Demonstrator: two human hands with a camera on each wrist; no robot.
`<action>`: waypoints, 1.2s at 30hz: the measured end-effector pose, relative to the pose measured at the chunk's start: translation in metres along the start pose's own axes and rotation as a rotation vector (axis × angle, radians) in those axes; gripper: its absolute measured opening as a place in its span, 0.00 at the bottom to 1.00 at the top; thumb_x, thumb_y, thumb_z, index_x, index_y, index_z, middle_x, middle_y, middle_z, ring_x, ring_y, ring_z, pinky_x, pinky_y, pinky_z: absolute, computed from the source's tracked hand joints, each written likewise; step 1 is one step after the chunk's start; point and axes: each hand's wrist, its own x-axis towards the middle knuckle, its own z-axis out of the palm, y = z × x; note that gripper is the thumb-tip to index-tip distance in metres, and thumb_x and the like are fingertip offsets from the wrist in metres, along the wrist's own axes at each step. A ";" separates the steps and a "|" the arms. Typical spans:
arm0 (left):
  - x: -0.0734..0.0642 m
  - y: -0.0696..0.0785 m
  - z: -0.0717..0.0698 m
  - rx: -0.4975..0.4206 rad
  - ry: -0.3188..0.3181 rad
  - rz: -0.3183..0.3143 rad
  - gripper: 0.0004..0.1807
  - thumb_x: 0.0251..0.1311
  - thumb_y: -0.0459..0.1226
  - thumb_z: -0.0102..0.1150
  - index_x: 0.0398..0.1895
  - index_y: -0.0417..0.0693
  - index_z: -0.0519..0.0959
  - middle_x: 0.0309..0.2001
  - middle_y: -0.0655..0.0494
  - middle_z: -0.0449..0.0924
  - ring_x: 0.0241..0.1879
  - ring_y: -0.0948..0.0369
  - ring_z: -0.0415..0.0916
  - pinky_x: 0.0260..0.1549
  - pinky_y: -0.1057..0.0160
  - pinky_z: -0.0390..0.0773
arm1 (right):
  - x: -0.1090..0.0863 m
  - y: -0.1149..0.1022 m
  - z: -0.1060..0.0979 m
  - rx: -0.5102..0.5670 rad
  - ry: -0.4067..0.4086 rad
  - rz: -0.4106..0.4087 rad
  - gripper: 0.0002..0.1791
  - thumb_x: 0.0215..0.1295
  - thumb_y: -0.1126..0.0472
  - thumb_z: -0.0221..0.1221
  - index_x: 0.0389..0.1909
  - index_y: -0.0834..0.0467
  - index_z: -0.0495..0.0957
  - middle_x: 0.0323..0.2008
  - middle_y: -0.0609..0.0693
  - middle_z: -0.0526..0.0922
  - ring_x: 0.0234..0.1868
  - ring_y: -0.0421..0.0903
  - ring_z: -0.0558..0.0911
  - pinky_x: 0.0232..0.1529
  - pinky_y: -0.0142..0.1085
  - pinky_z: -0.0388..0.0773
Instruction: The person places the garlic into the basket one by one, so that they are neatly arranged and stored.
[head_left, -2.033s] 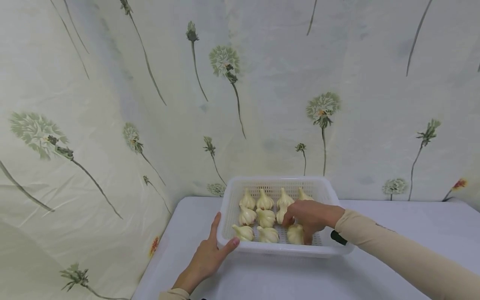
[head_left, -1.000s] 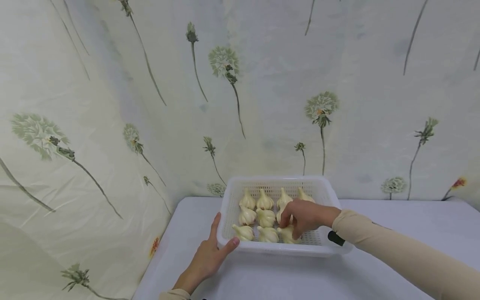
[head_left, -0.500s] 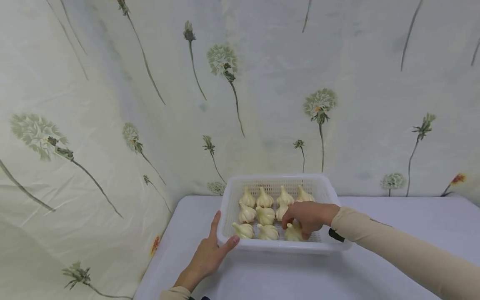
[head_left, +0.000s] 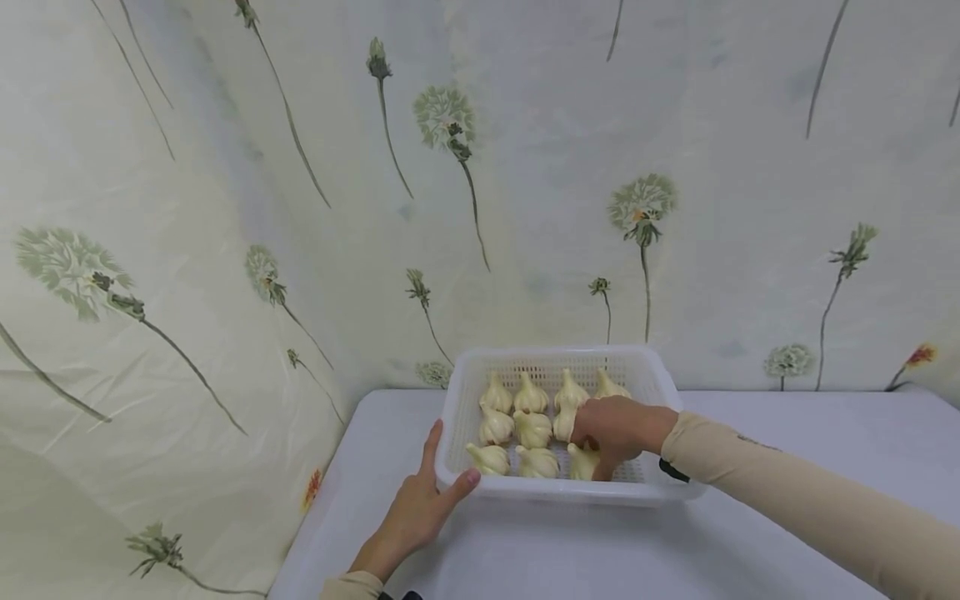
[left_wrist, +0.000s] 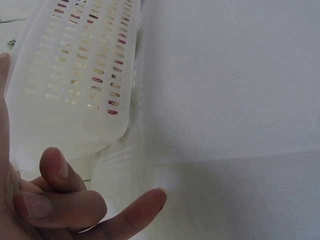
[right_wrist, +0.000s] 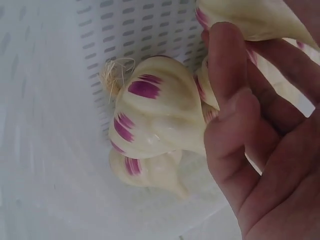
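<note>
A white plastic basket (head_left: 570,492) with slotted walls holds several cream garlic bulbs (head_left: 537,462) in rows, streaked purple in the right wrist view. At its front left corner my left hand (head_left: 411,508) grips the rim, thumb over the front edge and a finger along the left side. Other left fingers (left_wrist: 75,202) curl below the corner in the left wrist view. Inside the basket's right half, my right hand (head_left: 618,429) holds a front-row garlic bulb (right_wrist: 255,20) between thumb and fingers. Another bulb (right_wrist: 160,107) lies beside those fingers, hidden under the hand from above.
The basket stands on a white-covered table (head_left: 540,550), close to the back edge. A curtain (head_left: 540,208) printed with dandelions hangs behind and along the left. More garlic (head_left: 531,393) fills the basket's back row.
My right hand shifts the front-row garlic bulb left, then slightly right, then a little left again. My left hand and the basket keep their places; the view tilts slightly.
</note>
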 end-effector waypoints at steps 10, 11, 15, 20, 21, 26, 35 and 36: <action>0.001 -0.002 0.002 -0.001 -0.010 -0.010 0.56 0.69 0.66 0.59 0.88 0.65 0.38 0.25 0.51 0.77 0.27 0.56 0.74 0.27 0.58 0.71 | -0.005 0.004 -0.001 0.057 -0.003 -0.008 0.19 0.46 0.44 0.84 0.37 0.44 0.91 0.27 0.34 0.84 0.29 0.32 0.80 0.32 0.34 0.78; 0.001 -0.001 0.002 -0.001 -0.010 -0.010 0.56 0.69 0.66 0.59 0.88 0.65 0.38 0.25 0.51 0.77 0.27 0.56 0.74 0.27 0.57 0.71 | -0.005 0.004 -0.001 0.076 -0.009 -0.002 0.20 0.46 0.45 0.84 0.39 0.45 0.91 0.29 0.35 0.85 0.30 0.33 0.81 0.33 0.34 0.79; 0.001 -0.001 0.002 0.003 -0.005 -0.006 0.56 0.69 0.65 0.59 0.88 0.65 0.38 0.25 0.51 0.77 0.27 0.56 0.74 0.28 0.57 0.71 | -0.008 0.006 -0.004 0.157 -0.034 0.025 0.26 0.48 0.47 0.84 0.50 0.49 0.91 0.34 0.37 0.89 0.32 0.34 0.83 0.38 0.36 0.82; 0.001 0.001 0.001 0.003 -0.004 -0.008 0.55 0.69 0.65 0.59 0.88 0.66 0.38 0.24 0.50 0.77 0.27 0.56 0.75 0.28 0.57 0.71 | -0.008 0.006 -0.004 0.190 -0.046 0.036 0.23 0.51 0.49 0.83 0.48 0.49 0.92 0.34 0.39 0.89 0.32 0.33 0.83 0.52 0.42 0.85; 0.001 0.001 0.001 0.002 -0.004 -0.009 0.55 0.69 0.65 0.59 0.88 0.67 0.38 0.24 0.50 0.77 0.27 0.55 0.74 0.28 0.57 0.71 | -0.008 0.005 -0.005 0.189 -0.045 0.036 0.22 0.51 0.49 0.82 0.48 0.49 0.92 0.34 0.39 0.89 0.31 0.32 0.83 0.53 0.43 0.84; 0.003 0.001 0.001 0.002 -0.008 -0.015 0.55 0.69 0.66 0.59 0.88 0.66 0.38 0.24 0.51 0.76 0.27 0.56 0.74 0.28 0.57 0.71 | -0.009 0.003 -0.006 0.156 -0.054 0.047 0.11 0.55 0.46 0.80 0.34 0.47 0.93 0.26 0.36 0.84 0.28 0.32 0.77 0.43 0.37 0.82; 0.003 0.001 0.000 -0.004 0.000 -0.016 0.55 0.69 0.66 0.59 0.88 0.66 0.38 0.25 0.51 0.77 0.27 0.56 0.74 0.28 0.57 0.71 | -0.010 0.002 -0.007 0.110 -0.077 0.068 0.14 0.59 0.47 0.75 0.24 0.51 0.85 0.26 0.39 0.82 0.32 0.41 0.80 0.30 0.35 0.70; 0.003 0.001 0.000 -0.005 0.001 -0.014 0.55 0.69 0.65 0.59 0.88 0.66 0.38 0.24 0.50 0.77 0.27 0.56 0.74 0.28 0.57 0.71 | -0.010 0.001 -0.008 0.091 -0.068 0.066 0.12 0.59 0.47 0.75 0.30 0.52 0.88 0.31 0.41 0.86 0.35 0.43 0.82 0.32 0.37 0.73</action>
